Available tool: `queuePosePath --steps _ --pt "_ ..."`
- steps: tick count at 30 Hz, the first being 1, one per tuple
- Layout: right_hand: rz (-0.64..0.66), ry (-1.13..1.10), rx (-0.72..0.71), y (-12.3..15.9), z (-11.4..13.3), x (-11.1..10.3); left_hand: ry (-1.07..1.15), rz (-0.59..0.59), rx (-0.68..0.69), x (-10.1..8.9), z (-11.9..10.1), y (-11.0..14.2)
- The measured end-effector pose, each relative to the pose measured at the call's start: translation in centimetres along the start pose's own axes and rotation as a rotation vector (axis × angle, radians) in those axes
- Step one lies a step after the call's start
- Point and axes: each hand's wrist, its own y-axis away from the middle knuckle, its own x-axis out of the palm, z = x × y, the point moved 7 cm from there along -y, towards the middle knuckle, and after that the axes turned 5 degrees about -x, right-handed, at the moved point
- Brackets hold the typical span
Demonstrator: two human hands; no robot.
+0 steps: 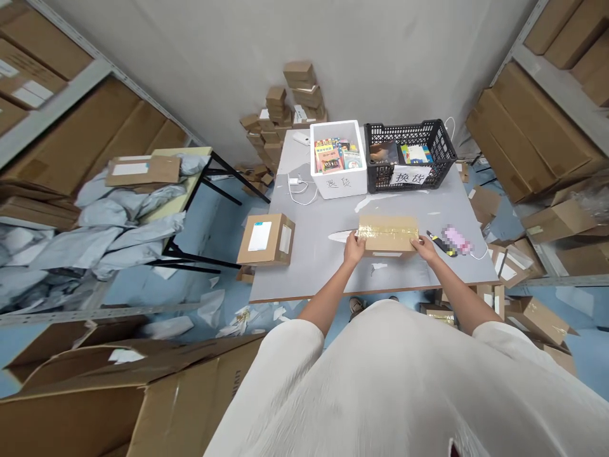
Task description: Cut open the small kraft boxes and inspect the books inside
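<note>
Both bare arms reach forward out of loose white short sleeves, kinda angled inward. Bare left hand (354, 247) and bare right hand (423, 246) are apart, roughly level, fingers curled in a grip.

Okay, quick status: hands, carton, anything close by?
Left hand and right hand on opposite ends of taped carton. Carton on grey table, tape across top. Yellow-and-black cutter just beyond right hand.

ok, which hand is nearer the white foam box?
Left. Left hand in front of the foam box, on the left end of the taped carton; right hand farther off, on the right end.
</note>
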Motion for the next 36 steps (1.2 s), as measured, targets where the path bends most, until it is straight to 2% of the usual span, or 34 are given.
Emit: queuePosePath --steps 3,7,11,14,18,21,24,29,32,36 --pt "-0.01 -0.004 -0.005 -0.3 0.2 -0.1 -0.13 -0.075 0.176 -0.4 -1.8 0.6" --pt "0.007 -0.027 -0.046 -0.4 0.8 0.1 -0.345 -0.082 0.379 -0.4 -3.9 2.0" --pt "-0.011 -0.041 -0.05 -0.2 0.6 0.2 -0.483 -0.059 0.451 -0.1 -4.9 2.9" --pt "-0.036 0.0 -0.053 0.0 0.7 0.2 -0.556 0.033 0.537 1.2 -5.8 3.3" --pt "-0.071 -0.007 -0.104 0.3 2.0 0.4 -0.512 0.187 0.706 3.1 -7.7 4.5" --pt "-0.081 -0.032 -0.21 0.7 4.6 1.5 -0.399 0.172 0.776 2.9 -9.2 5.3" --pt "-0.073 -0.042 -0.363 1.2 8.4 3.7 -0.31 0.079 0.771 0.8 -10.2 5.4" --pt "0.109 -0.08 -0.577 3.0 14.7 10.1 -0.245 -0.161 0.747 -5.2 -10.2 5.1" --pt "0.15 -0.008 -0.653 4.3 16.7 13.4 -0.265 -0.209 0.74 -8.3 -8.3 4.7" --pt "0.028 0.213 -0.613 5.2 16.5 15.2 -0.268 -0.274 0.685 -12.1 -4.3 3.9"
